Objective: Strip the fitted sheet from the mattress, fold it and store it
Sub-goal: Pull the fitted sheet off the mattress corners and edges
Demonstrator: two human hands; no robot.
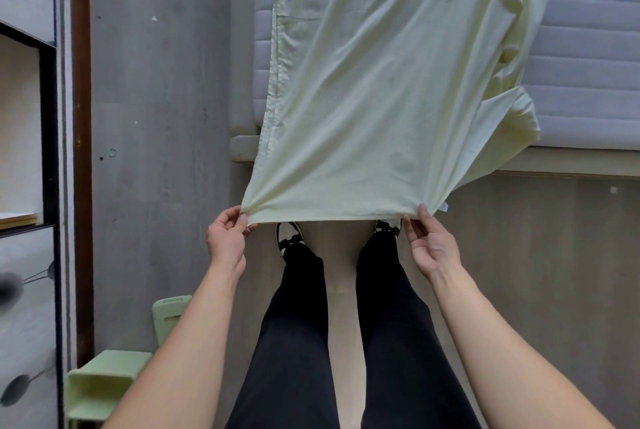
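Note:
A pale yellow fitted sheet [374, 89] stretches from the quilted grey mattress [588, 47] down toward me, off the bed's foot. My left hand [227, 238] pinches the sheet's near left corner. My right hand [431, 245] pinches the near right corner, where a small white label shows. The near edge is pulled taut between both hands, above my shoes. The far end of the sheet runs out of the top of the view.
The bed frame's edge [571, 160] lies ahead on the right. A grey floor strip [156, 116] runs on the left beside a cabinet [27, 186] with a brown post. Green plastic stools [100, 390] stand at lower left by my leg.

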